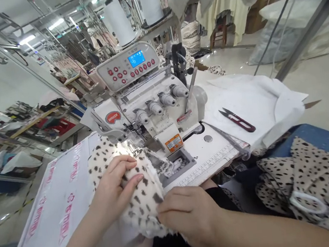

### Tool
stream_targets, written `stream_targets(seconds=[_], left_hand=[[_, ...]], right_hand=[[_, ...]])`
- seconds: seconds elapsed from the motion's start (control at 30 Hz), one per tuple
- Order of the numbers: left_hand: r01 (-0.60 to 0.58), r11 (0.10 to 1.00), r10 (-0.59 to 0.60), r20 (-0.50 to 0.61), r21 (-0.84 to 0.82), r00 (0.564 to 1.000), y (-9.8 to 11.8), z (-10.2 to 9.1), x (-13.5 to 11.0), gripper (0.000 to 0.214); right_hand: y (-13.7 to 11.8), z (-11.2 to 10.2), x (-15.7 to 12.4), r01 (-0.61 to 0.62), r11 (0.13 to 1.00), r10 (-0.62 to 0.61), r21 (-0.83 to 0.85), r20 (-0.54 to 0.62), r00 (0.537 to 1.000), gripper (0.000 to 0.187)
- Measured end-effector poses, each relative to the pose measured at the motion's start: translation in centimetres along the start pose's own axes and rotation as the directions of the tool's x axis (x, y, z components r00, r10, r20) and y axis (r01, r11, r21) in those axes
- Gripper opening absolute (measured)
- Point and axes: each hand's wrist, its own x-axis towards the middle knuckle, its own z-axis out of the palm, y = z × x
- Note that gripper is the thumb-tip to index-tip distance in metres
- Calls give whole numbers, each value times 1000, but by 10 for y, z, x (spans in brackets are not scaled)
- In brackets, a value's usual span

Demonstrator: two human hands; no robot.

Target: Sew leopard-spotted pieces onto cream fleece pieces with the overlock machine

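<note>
A cream plush fabric piece with dark spots point(142, 189) lies at the front of a white overlock sewing machine point(157, 112), its far edge at the presser foot. My left hand point(114, 180) rests on top of the fabric just before the needle area, fingers stretched forward and thumb apart. Close to the table's front edge, my right hand point(189, 212) is closed on the fabric's right edge, with the fingertips partly hidden. The near end of the fabric hangs over the edge towards my lap.
Dark red thread snips point(237, 119) lie on white cloth point(256, 93) right of the machine. Spotted fabric pieces point(301, 179) are piled on a blue surface at the right. White thread cones point(120, 21) stand behind. Printed film covers the table point(62, 194) at left.
</note>
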Motion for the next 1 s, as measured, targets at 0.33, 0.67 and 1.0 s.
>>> stream_targets(seconds=[0.33, 0.67, 1.0], left_hand=[[49, 998, -47, 48, -41, 998, -26, -6, 20, 21], [40, 985, -29, -69, 166, 997, 4, 1, -14, 35], [-181, 970, 223, -292, 164, 930, 42, -4, -40, 26]], right_hand=[[15, 2, 10, -66, 996, 65, -68, -13, 998, 21], [10, -3, 19, -99, 992, 99, -76, -7, 995, 24], [13, -1, 16, -8, 999, 8, -32, -12, 1000, 17]])
